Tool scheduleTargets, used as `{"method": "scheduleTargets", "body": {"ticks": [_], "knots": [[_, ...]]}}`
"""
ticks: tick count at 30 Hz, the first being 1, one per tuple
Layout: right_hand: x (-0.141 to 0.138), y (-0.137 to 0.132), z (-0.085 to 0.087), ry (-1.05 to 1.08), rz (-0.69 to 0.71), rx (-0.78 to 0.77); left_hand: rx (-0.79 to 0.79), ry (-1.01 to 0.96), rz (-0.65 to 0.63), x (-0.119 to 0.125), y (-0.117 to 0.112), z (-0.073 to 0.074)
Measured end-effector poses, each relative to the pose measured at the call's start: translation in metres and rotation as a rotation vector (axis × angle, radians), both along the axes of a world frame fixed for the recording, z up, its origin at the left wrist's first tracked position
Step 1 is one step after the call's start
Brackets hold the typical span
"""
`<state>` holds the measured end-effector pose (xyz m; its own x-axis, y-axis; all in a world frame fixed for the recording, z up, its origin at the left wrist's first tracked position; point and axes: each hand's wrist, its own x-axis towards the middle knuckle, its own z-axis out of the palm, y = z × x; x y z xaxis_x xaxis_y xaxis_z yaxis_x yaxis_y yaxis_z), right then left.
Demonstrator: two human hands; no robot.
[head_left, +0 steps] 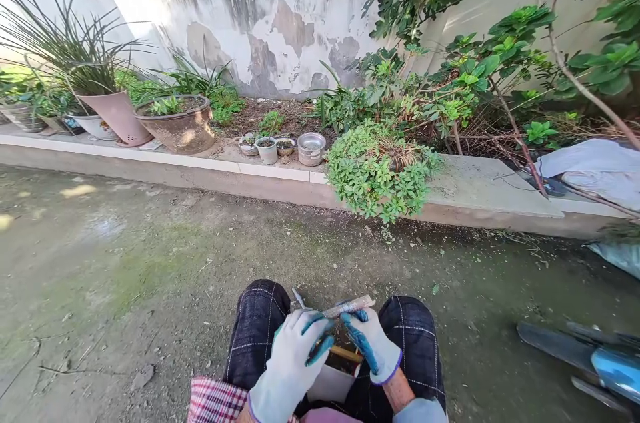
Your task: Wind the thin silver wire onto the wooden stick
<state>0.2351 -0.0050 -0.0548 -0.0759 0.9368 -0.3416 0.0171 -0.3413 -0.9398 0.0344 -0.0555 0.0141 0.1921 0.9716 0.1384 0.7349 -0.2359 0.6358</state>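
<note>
A thin pale stick [350, 306] is being held between the knees [257, 329] — its long side is lying left to right. It is being gripped from below by the right hand [373, 346] — the left hand [295, 353] is being curled shut beside its left end

Soft daylight, sun patches on the wall [125, 3] at left, wide-angle warp and blur toward edges.
</note>
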Motion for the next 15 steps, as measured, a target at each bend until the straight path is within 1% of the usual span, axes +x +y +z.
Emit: {"method": "scheduleTargets", "body": {"ticks": [3,4,5,8,9,10,11,12,13,14,15], "knots": [[-0.003,-0.003,0.013,0.015,0.111,0.013,0.114,-0.035,0.152,-0.001,-0.004,0.0],[-0.004,-0.003,0.015,0.031,0.11,0.008,0.175,-0.068,0.163,-0.001,-0.007,0.0],[-0.005,-0.003,0.017,0.052,0.08,-0.001,0.227,-0.1,0.122,0.0,-0.012,0.001],[-0.003,0.001,0.017,0.105,-0.037,-0.028,0.301,-0.153,-0.07,0.006,-0.026,-0.004],[-0.002,0.002,0.016,0.111,-0.037,-0.025,0.337,-0.158,-0.083,0.008,-0.028,-0.007],[-0.001,0.003,0.016,0.109,-0.009,-0.013,0.354,-0.167,-0.045,0.01,-0.029,-0.011],[0.0,0.002,0.015,0.1,0.039,0.004,0.34,-0.178,0.019,0.011,-0.027,-0.014],[0.001,0.001,0.016,0.085,0.095,0.025,0.291,-0.197,0.1,0.011,-0.023,-0.017],[0.002,0.0,0.017,0.07,0.15,0.045,0.202,-0.226,0.181,0.009,-0.018,-0.019],[0.002,-0.002,0.018,0.062,0.198,0.06,0.075,-0.266,0.234,0.005,-0.012,-0.018],[0.002,-0.004,0.019,0.068,0.234,0.07,-0.076,-0.32,0.258,0.001,-0.007,-0.016]]}}
